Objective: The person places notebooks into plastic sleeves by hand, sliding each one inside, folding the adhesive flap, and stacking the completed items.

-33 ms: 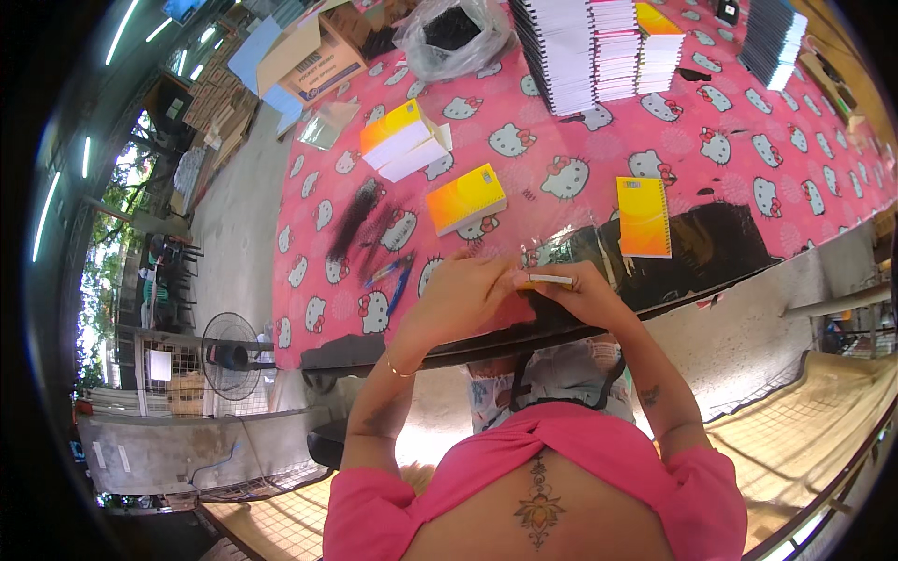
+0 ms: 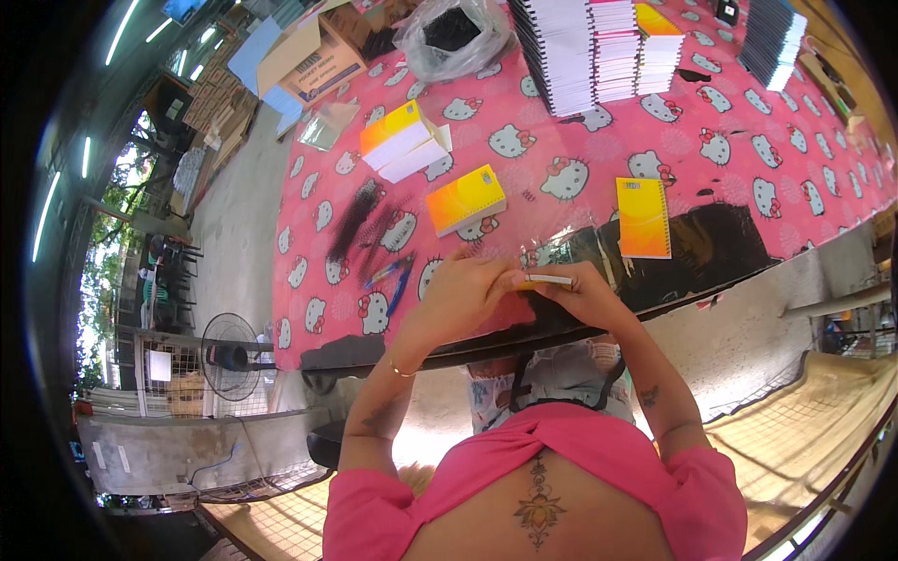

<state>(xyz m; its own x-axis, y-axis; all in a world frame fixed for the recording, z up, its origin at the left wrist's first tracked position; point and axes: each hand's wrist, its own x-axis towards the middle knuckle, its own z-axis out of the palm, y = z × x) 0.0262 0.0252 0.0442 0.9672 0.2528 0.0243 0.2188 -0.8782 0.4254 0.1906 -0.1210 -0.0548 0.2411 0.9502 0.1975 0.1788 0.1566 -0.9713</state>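
A small notebook (image 2: 550, 280) is held nearly edge-on near the table's front edge, with its white page edge and a bit of yellow cover showing. My right hand (image 2: 587, 297) grips its right end, thumb and fingers on either side. My left hand (image 2: 460, 297) is closed at its left end, the fingertips pressed there and partly hidden. A yellow-orange spiral notebook (image 2: 643, 220) lies flat to the right. Beyond my left hand sits a short stack of yellow-covered pads (image 2: 466, 201), with a taller, uneven stack (image 2: 400, 138) farther off.
Tall stacks of spiral notebooks (image 2: 557, 56) stand at the back, with dark-covered ones (image 2: 773, 42) at far right. A clear plastic bag (image 2: 456, 39) and an open cardboard box (image 2: 313, 61) are at the back left. Blue pens (image 2: 398, 285) lie left of my hands. A fan (image 2: 229, 357) stands beside the table.
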